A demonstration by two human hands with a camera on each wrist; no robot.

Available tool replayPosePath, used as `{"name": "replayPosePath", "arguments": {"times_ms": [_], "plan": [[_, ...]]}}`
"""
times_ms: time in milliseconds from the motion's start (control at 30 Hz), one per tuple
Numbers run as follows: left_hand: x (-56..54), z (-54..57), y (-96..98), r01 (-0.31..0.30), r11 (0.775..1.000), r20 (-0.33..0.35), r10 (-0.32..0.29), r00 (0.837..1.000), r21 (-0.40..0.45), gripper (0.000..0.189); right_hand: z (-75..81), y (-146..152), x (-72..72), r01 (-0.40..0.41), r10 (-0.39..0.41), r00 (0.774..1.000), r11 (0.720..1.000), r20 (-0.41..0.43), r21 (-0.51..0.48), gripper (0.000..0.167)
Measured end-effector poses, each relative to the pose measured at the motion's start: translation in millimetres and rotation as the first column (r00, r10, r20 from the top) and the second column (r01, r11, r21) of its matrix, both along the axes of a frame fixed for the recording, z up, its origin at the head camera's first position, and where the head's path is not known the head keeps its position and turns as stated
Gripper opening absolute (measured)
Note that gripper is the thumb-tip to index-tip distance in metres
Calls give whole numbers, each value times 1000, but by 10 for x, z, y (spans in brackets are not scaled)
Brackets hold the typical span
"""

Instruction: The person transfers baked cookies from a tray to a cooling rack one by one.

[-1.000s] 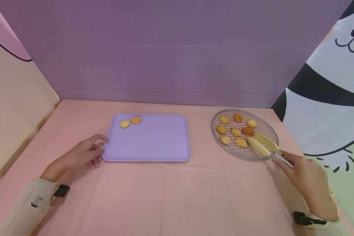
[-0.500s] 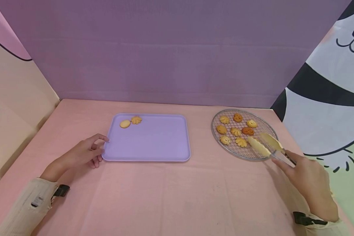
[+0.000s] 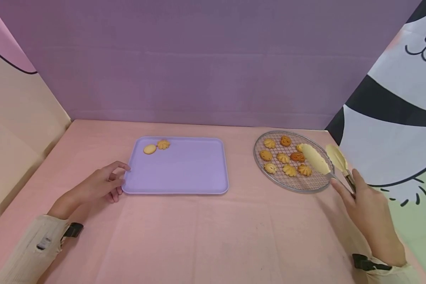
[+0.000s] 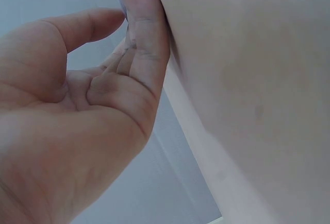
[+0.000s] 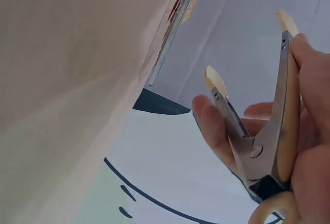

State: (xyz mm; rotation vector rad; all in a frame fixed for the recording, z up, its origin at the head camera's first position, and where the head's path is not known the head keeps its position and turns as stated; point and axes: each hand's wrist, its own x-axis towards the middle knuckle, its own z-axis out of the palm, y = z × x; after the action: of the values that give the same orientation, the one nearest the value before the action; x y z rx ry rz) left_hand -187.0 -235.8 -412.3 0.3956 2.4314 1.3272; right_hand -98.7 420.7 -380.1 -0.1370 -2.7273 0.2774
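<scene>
At the left side of a lilac tray (image 3: 177,169), my left hand (image 3: 99,182) rests with its fingertips right at the rim, fingers loosely bent. A round biscuit (image 3: 150,149) and a flower-shaped biscuit (image 3: 163,144) lie in the tray's far left corner. My right hand (image 3: 369,209) grips metal tongs (image 5: 258,149) with cream-coloured tips, their arms spread and nothing between them. One tip overlaps a round wire rack (image 3: 321,185) in the head view, partly hiding a pale biscuit. Just below that tip sits a flower-shaped biscuit (image 3: 304,170) on the rack.
Several more biscuits, pale and brown, are spread over the rack, among them a brown pretzel-shaped one (image 3: 285,141). Pink cloth (image 3: 234,236) covers the table. A purple backdrop (image 3: 213,63) stands behind it, and a panda print (image 3: 394,102) hangs on the right.
The tongs have spread wider and moved up and to the right, away from the rack's near side. A flower-shaped biscuit they covered now shows. The left hand has stayed at the tray.
</scene>
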Motion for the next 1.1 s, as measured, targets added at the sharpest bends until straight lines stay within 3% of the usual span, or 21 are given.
{"name": "replayPosePath", "arguments": {"times_ms": [367, 667, 900, 1100], "plan": [[-17, -2, 2, 8, 1000, 1, -8, 1000, -3, 43, 86, -256, 9, -113, 114, 993, 993, -30, 15, 68], [-12, -3, -10, 1, 1000, 6, -1, 1000, 4, 43, 175, -582, -53, -149, 150, 989, 987, -15, 57, 78], [-12, -1, -7, -5, 1000, 19, 6, 1000, -1, 43, 236, -828, -167, -213, 202, 976, 964, 85, 157, 92], [-16, 2, -8, 1, 1000, 25, -1, 1000, 13, 44, 291, -1096, -283, -279, 270, 960, 938, 71, 205, 96]]}}
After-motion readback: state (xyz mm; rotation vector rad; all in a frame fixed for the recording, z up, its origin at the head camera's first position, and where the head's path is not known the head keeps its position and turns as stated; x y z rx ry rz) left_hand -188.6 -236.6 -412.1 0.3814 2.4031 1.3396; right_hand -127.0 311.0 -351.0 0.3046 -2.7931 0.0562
